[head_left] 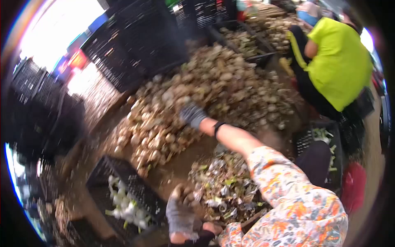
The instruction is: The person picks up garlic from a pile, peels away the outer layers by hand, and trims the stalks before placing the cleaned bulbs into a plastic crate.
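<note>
My right hand [192,115], in a grey glove with a dark band at the wrist, reaches out to the near side of a large heap of pale brown onions [156,136]. Its fingertips meet the heap, but blur hides whether they grip a bulb. Low in the view, my left hand [181,216], also gloved in grey, is curled around a few brownish onions [187,195]. Beside it lies a pile of loose skins and trimmings [226,187]. To its left stands a black crate [142,193] with peeled white onions [123,201] bearing green tips.
A person in a bright yellow top [339,61] crouches at the right. Near my knee is another black crate [335,142] holding white and green pieces, with a red object [354,185] beside it. Tall black crates [135,45] stand behind the heap; more are stacked at left.
</note>
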A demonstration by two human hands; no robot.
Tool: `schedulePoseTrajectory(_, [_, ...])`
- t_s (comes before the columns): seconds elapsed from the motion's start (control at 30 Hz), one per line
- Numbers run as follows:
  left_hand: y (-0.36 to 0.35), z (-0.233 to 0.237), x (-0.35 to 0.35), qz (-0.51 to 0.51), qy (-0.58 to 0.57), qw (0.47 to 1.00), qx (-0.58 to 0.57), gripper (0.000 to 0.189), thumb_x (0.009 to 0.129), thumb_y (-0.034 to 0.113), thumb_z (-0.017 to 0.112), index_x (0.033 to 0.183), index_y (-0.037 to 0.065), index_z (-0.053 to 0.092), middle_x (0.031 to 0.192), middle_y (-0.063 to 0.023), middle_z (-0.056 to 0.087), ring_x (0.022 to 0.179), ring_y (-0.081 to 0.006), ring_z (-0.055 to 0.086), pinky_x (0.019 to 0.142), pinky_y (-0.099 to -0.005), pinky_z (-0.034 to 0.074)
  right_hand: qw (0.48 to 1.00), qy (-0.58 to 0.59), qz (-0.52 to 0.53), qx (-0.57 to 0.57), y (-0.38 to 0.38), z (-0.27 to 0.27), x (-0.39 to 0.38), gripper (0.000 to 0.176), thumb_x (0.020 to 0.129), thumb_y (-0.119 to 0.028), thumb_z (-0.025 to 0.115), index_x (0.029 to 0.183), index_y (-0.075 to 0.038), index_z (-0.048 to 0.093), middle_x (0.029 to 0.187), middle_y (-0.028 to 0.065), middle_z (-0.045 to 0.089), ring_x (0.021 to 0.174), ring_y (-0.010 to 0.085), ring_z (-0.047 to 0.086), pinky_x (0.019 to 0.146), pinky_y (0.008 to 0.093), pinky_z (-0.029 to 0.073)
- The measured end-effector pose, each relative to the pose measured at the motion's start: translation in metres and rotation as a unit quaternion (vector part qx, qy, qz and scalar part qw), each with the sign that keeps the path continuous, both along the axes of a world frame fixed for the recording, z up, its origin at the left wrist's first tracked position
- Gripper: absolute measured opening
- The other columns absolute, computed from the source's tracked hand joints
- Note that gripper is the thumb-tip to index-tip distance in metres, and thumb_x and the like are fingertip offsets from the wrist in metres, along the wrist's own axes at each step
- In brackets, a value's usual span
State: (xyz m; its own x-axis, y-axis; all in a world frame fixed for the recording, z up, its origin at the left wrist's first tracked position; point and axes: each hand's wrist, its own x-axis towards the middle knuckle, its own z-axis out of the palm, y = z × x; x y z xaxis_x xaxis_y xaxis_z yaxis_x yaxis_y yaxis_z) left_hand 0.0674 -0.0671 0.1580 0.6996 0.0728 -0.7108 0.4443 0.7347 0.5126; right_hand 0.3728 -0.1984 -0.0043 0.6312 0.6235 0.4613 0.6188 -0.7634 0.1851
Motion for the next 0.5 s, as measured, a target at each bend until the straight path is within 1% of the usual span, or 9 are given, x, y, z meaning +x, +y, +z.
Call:
schedulePoseTrajectory(0.1, [0.026,-0.034,0.0,-0.041,-0.043,0.989,-0.137,0.037,0.081,0.025,0.061,0.111,0.007,0.052,0.089,-0.0026,0.054,0.073,-0.0121,0.05,0.059,-0.0233,0.044,0.997,0.075,-0.014,-0.014,0.009,-0.009,0.018,0.023,0.071,-0.017,0.047,0.081,-0.002,0.062,0.081,0.0175,0.062,0.073,0.0289,0.059,0.063,0.0394,0.047])
schedulePoseTrajectory(0.13, [0.018,-0.022,0.0,-0.051,-0.161,0.952,-0.256,0.034,0.091,0.024,0.044,0.117,0.003,0.048,0.1,-0.008,0.055,0.087,-0.0174,0.051,0.076,-0.029,0.045,0.999,0.044,0.013,0.003,0.01,-0.014,0.024,0.025,0.071,-0.018,0.047,0.084,-0.001,0.061,0.084,0.019,0.061,0.076,0.0307,0.059,0.064,0.0386,0.047])
schedulePoseTrajectory(0.17, [0.012,-0.006,-0.004,-0.017,-0.091,0.991,-0.095,0.028,0.089,0.014,0.047,0.114,0.001,0.049,0.101,-0.0076,0.055,0.087,-0.0167,0.053,0.07,-0.0263,0.046,0.994,-0.092,0.028,0.041,0.003,-0.021,0.022,0.028,0.071,-0.014,0.048,0.091,0.001,0.059,0.083,0.0179,0.06,0.077,0.0313,0.058,0.063,0.0382,0.046])
schedulePoseTrajectory(0.23, [0.003,0.001,-0.005,-0.032,-0.096,0.995,-0.01,0.033,0.089,0.016,0.048,0.12,0.006,0.045,0.106,-0.0079,0.055,0.092,-0.0199,0.053,0.075,-0.0308,0.047,0.97,0.141,0.059,0.19,0.011,0.009,0.013,0.02,0.079,-0.018,0.049,0.087,-0.004,0.061,0.081,0.0138,0.062,0.078,0.0276,0.06,0.067,0.0396,0.047])
schedulePoseTrajectory(0.33, [-0.043,0.043,0.0,-0.01,-0.023,0.983,0.184,0.042,0.087,0.013,0.051,0.128,0.012,0.039,0.111,-0.0086,0.054,0.097,-0.0219,0.052,0.08,-0.0353,0.048,0.945,0.239,-0.034,0.222,-0.001,0.076,-0.061,0.017,0.082,-0.023,0.051,0.079,-0.007,0.057,0.066,0.0108,0.053,0.065,0.0212,0.053,0.057,0.0355,0.045])
schedulePoseTrajectory(0.37, [-0.05,0.048,-0.001,-0.021,-0.033,0.983,0.181,0.042,0.087,0.013,0.051,0.128,0.012,0.039,0.111,-0.0086,0.054,0.097,-0.0219,0.052,0.08,-0.0353,0.048,0.884,0.354,-0.009,0.306,-0.008,0.104,-0.093,0.015,0.082,-0.022,0.052,0.079,-0.008,0.055,0.065,0.0094,0.05,0.061,0.0185,0.051,0.054,0.0339,0.043])
schedulePoseTrajectory(0.43, [-0.058,0.047,-0.002,-0.049,-0.072,0.966,0.245,0.048,0.083,0.013,0.058,0.127,0.015,0.038,0.112,-0.0083,0.053,0.101,-0.0236,0.051,0.084,-0.0391,0.047,0.377,0.746,0.043,0.547,-0.004,0.074,-0.113,0.017,0.083,-0.022,0.056,0.082,-0.007,0.051,0.072,0.0075,0.051,0.064,0.0157,0.049,0.055,0.033,0.043])
schedulePoseTrajectory(0.47, [-0.048,0.023,0.007,-0.089,-0.145,0.985,0.002,0.056,0.076,0.011,0.067,0.124,0.013,0.04,0.113,-0.0084,0.052,0.103,-0.0245,0.05,0.083,-0.038,0.047,0.485,0.68,0.106,0.54,-0.014,0.09,-0.144,0.021,0.082,-0.025,0.059,0.087,-0.006,0.05,0.078,0.0067,0.052,0.069,0.0148,0.05,0.059,0.0316,0.045])
schedulePoseTrajectory(0.5, [-0.038,0.0,0.003,-0.095,-0.154,0.983,0.002,0.056,0.076,0.011,0.067,0.124,0.013,0.04,0.113,-0.0084,0.052,0.103,-0.0245,0.05,0.083,-0.038,0.047,0.582,0.601,0.165,0.522,-0.029,0.107,-0.182,0.027,0.081,-0.027,0.061,0.092,-0.005,0.05,0.083,0.0059,0.054,0.074,0.0138,0.052,0.062,0.0303,0.047])
